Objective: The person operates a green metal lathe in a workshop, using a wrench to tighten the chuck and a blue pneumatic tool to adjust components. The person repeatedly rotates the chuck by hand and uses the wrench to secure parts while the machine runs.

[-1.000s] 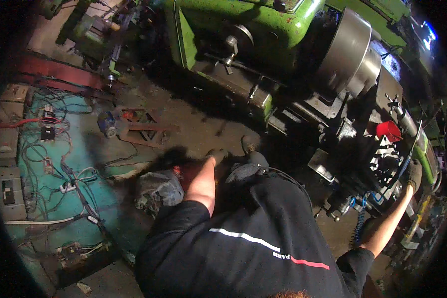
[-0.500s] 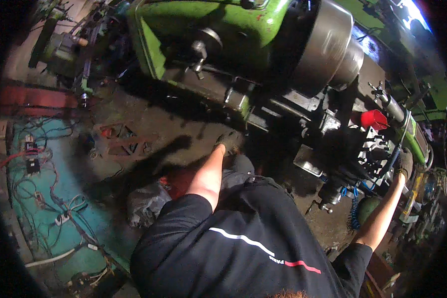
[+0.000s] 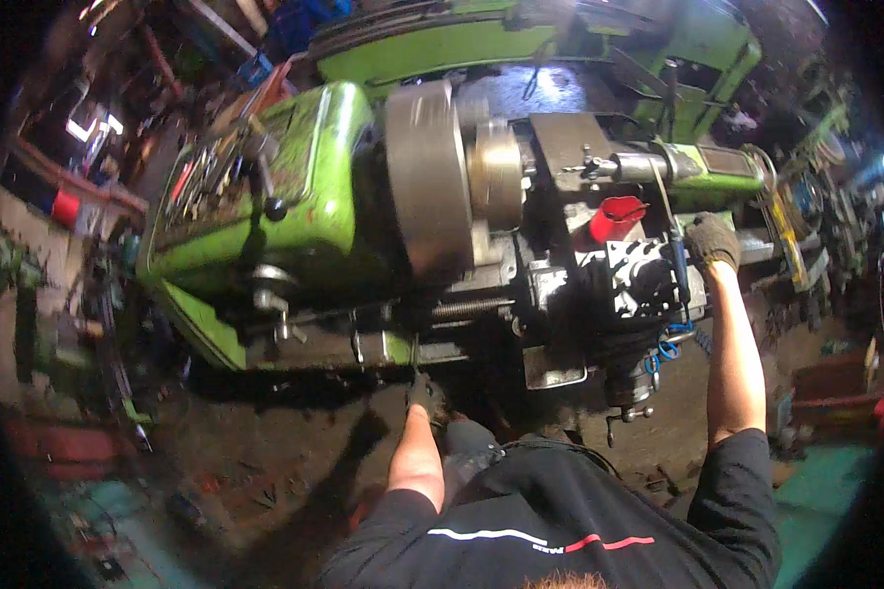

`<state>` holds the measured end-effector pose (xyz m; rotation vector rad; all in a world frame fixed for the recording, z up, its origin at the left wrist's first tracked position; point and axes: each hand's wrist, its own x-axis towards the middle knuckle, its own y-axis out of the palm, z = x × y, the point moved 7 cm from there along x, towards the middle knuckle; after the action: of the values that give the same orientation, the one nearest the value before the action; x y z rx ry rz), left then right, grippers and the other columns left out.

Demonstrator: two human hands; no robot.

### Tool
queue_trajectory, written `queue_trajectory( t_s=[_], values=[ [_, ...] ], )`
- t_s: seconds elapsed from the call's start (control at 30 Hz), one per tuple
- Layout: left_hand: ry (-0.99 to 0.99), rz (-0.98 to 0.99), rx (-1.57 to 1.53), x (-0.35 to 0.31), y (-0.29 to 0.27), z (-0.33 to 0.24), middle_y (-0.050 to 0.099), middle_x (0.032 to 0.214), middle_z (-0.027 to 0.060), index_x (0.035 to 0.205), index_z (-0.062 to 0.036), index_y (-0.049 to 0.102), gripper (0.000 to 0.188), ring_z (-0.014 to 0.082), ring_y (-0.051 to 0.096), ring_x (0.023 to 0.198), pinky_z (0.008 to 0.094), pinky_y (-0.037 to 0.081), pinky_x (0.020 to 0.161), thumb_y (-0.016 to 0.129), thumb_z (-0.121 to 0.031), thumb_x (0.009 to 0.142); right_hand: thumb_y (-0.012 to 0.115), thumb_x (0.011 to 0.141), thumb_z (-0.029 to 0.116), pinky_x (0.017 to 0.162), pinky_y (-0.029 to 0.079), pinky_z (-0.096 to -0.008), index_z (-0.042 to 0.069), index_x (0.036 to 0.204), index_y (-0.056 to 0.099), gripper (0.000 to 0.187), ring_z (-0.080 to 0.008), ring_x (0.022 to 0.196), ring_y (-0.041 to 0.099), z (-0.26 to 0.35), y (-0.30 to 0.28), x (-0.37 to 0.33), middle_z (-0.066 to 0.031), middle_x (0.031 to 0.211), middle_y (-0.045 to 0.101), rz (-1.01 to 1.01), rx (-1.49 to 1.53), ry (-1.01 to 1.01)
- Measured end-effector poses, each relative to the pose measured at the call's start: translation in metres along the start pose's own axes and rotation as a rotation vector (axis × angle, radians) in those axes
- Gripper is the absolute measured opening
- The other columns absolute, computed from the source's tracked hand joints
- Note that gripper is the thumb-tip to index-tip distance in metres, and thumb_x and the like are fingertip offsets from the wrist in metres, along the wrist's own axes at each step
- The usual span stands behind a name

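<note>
My gloved left hand point(image 3: 424, 395) is low at the front of the green lathe point(image 3: 334, 196). It is closed around the lower end of a thin upright lever point(image 3: 415, 350); the shadow hides part of the fingers. My gloved right hand point(image 3: 712, 241) lies with curled fingers by the tailstock point(image 3: 648, 167), just right of a black-handled tool point(image 3: 679, 260); what is under its fingers is hidden. Left of that, a red cup point(image 3: 619, 217) sits behind the tool post point(image 3: 640, 278). The large chuck point(image 3: 427, 177) and the bright round workpiece point(image 3: 498, 175) look smeared, as if turning.
Hand tools point(image 3: 206, 177) lie on top of the headstock. A metal tray point(image 3: 552, 368) and a crank handle point(image 3: 631, 413) jut out in front of the carriage. Blue coiled hose point(image 3: 664, 348) hangs by the tool post. Another green machine point(image 3: 442, 54) stands behind.
My view has swung so that the lathe lies level and further left, with more of the headstock and the machine behind showing. Both hands stay at about the same machine parts.
</note>
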<state>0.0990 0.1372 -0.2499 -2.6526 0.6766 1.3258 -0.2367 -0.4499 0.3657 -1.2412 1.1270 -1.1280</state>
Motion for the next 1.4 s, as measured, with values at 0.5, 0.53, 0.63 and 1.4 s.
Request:
queue_trajectory(
  t_s=[0.5, 0.53, 0.63, 1.4],
  values=[
    [-0.112, -0.119, 0.363, -0.036, 0.006, -0.054, 0.070, 0.105, 0.0080, 0.109, -0.0120, 0.063, 0.039, 0.0305, 0.068, 0.100, 0.0456, 0.058, 0.090, 0.082, -0.036, 0.086, 0.060, 0.096, 0.036, 0.105, 0.053, -0.0523, 0.010, 0.120, 0.078, 0.040, -0.0405, 0.123, 0.068, -0.003, -0.007, -0.014, -0.0202, 0.127, 0.074, 0.019, 0.106, 0.031],
    [-0.152, -0.136, 0.196, -0.046, 0.004, -0.048, 0.069, 0.103, 0.0075, 0.107, -0.0124, 0.063, 0.033, 0.0300, 0.067, 0.097, 0.0458, 0.058, 0.089, 0.080, -0.035, 0.089, 0.060, 0.096, 0.036, 0.105, 0.054, -0.0523, 0.010, 0.120, 0.078, 0.040, -0.0405, 0.123, 0.069, 0.008, -0.008, -0.012, -0.0203, 0.127, 0.074, 0.015, 0.109, 0.000],
    [-0.284, -0.077, -0.207, -0.061, 0.041, -0.052, 0.065, 0.095, 0.0060, 0.098, -0.0135, 0.060, 0.020, 0.0282, 0.064, 0.089, 0.0462, 0.058, 0.084, 0.072, -0.030, 0.096, 0.062, 0.097, 0.039, 0.102, 0.054, -0.0537, 0.007, 0.118, 0.077, 0.041, -0.0429, 0.118, 0.070, -0.008, -0.002, -0.012, -0.0230, 0.122, 0.075, -0.033, 0.104, -0.012],
    [-0.319, 0.002, -0.437, -0.104, 0.062, -0.113, 0.060, 0.067, 0.0047, 0.078, -0.0140, 0.062, 0.044, 0.0292, 0.062, 0.067, 0.0511, 0.055, 0.067, 0.068, -0.054, 0.098, 0.061, 0.100, 0.043, 0.106, 0.054, -0.0504, 0.014, 0.125, 0.077, 0.042, -0.0387, 0.125, 0.068, 0.003, -0.012, -0.016, -0.0153, 0.134, 0.073, 0.058, 0.103, 0.041]
  ],
)
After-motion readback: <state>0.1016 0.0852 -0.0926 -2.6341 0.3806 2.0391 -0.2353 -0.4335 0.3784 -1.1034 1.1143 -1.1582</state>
